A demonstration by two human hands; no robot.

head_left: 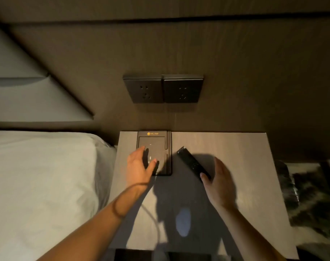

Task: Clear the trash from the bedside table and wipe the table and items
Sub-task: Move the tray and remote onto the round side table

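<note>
Bench [226,147] is the bedside top, pale wood grain, w/ two dark items on it toward the back. Black pad/tray [165,147] sits at the back-left, its far edge against the wall panel; small gold logo at its top, text too small to read. Black remote [190,161] lies just beside it on the right, angled, far end pointing back-left, not touching the pad as far as I can see.

My left hand [136,166] hovers over the pad's near-left part, fingers [153,164] spread and slightly curled, holding nothing; can't tell if tips touch the pad. Thin dark band around that wrist. My right hand [220,183] is just right of the remote's near end, palm facing left, fingers loosely apart, thumb tip at or on the remote's near end — contact unclear, hand is blurred.

A thin pale cable [154,221] curves across the bench's near-left part. Heavy shadows of arms and head fall across the bench middle.

Outward: bed [38,185] w/ white sheet to the left, padded headboard above it. Two dark wall sockets [163,89] side by side on the brown panel above the pad. Patterned dark-and-light floor at right.
</note>
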